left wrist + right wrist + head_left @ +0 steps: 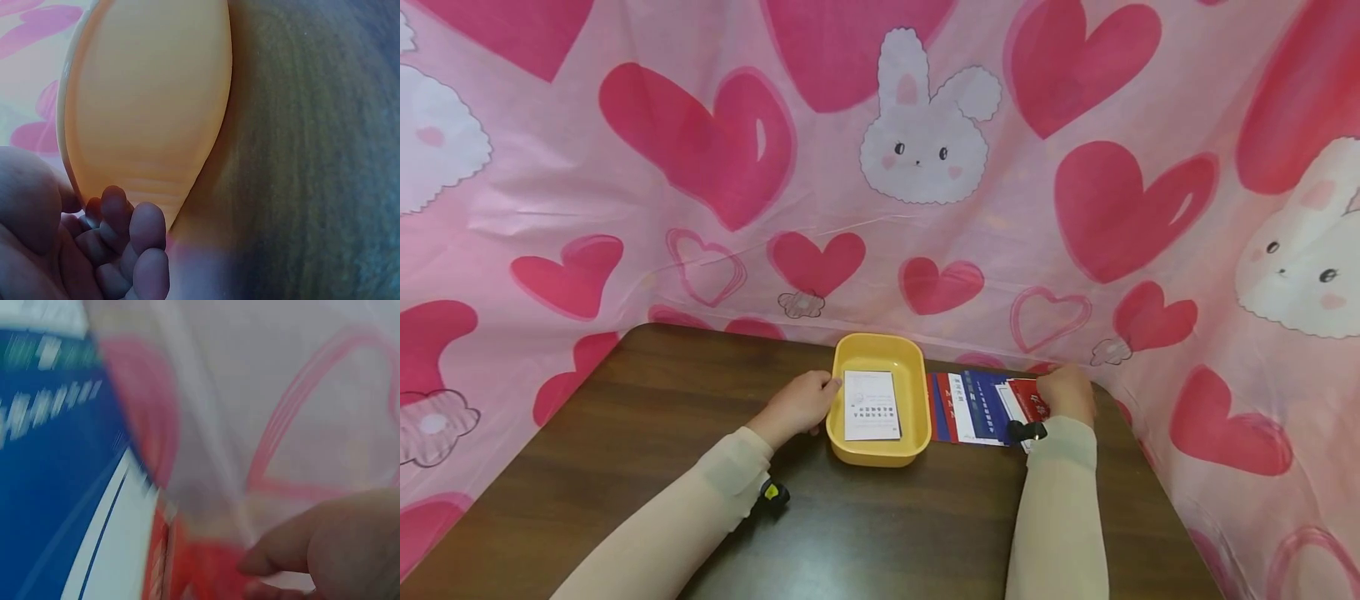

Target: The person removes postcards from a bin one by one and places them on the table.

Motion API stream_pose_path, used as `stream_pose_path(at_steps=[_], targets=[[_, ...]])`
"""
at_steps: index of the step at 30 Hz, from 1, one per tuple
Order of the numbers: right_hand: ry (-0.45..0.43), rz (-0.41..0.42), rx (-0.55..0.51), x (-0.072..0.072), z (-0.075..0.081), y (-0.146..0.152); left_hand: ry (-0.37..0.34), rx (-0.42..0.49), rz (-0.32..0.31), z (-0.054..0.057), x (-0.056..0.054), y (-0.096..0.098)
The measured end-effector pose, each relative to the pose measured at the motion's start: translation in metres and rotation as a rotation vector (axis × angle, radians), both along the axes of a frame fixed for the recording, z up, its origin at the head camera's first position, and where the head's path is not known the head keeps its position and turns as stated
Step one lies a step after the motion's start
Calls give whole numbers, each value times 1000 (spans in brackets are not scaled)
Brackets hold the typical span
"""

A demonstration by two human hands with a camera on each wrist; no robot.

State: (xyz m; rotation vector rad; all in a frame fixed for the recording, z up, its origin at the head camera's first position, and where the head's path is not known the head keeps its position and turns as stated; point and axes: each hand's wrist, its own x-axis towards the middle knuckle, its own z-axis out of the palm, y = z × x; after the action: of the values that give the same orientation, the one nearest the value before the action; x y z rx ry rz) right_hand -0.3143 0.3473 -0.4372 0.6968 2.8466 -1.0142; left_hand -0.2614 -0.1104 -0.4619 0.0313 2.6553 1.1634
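Observation:
A yellow plastic tray (880,458) sits near the back of the table, with a white printed card (872,406) lying in it. My left hand (805,402) grips the tray's left rim, thumb on top; the left wrist view has the curled fingers (149,228) against the tray's outer wall (150,94). To the right of the tray lies an overlapping row of blue, white and red printed cards (985,408). At the row's right end my right hand (1070,393) pinches the edge of a red card (1028,400). The right wrist view is blurred, and the fingers are partly hidden.
The dark wooden table (880,525) reaches toward me. Behind it and along both sides hangs a pink curtain (827,183) with hearts and rabbits, close to the table's back edge. Dark wrist devices (775,493) sit on both sleeves.

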Motion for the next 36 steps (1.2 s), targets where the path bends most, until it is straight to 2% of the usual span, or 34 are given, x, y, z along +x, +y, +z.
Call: stream_pose_path(at_steps=[2, 5, 8, 12, 16, 21, 27, 31, 36], targets=[[33, 55, -33, -3, 9, -10, -2, 2, 1, 0, 0, -1], [71, 150, -27, -6, 25, -27, -9, 10, 6, 0, -1, -2], [96, 211, 55, -6, 39, -45, -11, 13, 9, -1, -1, -2], [144, 252, 136, -3, 52, -66, -7, 6, 9, -1, -1, -2], [193, 297, 139, 2, 63, -81, -6, 9, 10, -1, 0, -2], [202, 351, 119, 7, 73, -93, -19, 15, 11, 0, 1, -1], [248, 403, 127, 8, 78, -107, -29, 13, 16, 2, 3, 0], [281, 404, 69, 6, 75, -126, -29, 10, 16, 3, 4, 0], [280, 460, 17, 4, 68, -152, -33, 11, 18, 2, 2, 0]])
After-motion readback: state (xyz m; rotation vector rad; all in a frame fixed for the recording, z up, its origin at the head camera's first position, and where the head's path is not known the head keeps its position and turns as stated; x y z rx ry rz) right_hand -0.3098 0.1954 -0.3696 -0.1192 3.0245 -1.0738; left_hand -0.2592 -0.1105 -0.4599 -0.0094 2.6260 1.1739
